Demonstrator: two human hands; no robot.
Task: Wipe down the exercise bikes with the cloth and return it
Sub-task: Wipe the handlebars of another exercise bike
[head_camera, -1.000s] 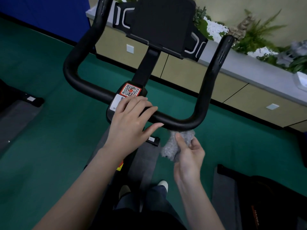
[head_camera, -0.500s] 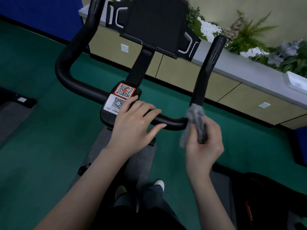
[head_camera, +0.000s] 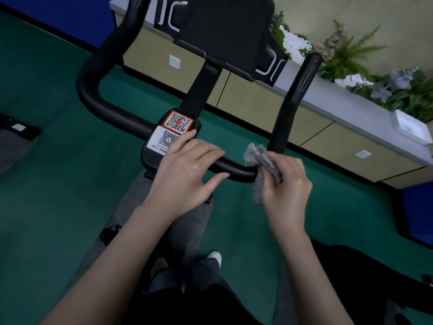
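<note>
A black exercise bike handlebar [head_camera: 98, 97] curves in a wide U in front of me, with a dark console screen [head_camera: 225, 31] above its stem and two QR-code stickers [head_camera: 173, 130] at the centre. My left hand [head_camera: 187, 174] rests flat on the bar's middle, fingers spread over it. My right hand [head_camera: 285, 188] grips a crumpled grey cloth [head_camera: 260, 160] pressed around the bar's right bend, where the right arm of the handlebar [head_camera: 295, 95] rises.
Green floor [head_camera: 58, 195] lies all around. A low beige cabinet [head_camera: 269, 109] with a white top and plants [head_camera: 351, 57] runs behind the bike. Another dark machine [head_camera: 375, 277] stands at the lower right, and a black frame base [head_camera: 18, 130] at the left. My shoes [head_camera: 214, 256] show below.
My right hand rose from under the bar with the cloth, wrapped it around the right bend, then slid slightly down toward the corner. My left hand stayed on the centre.
</note>
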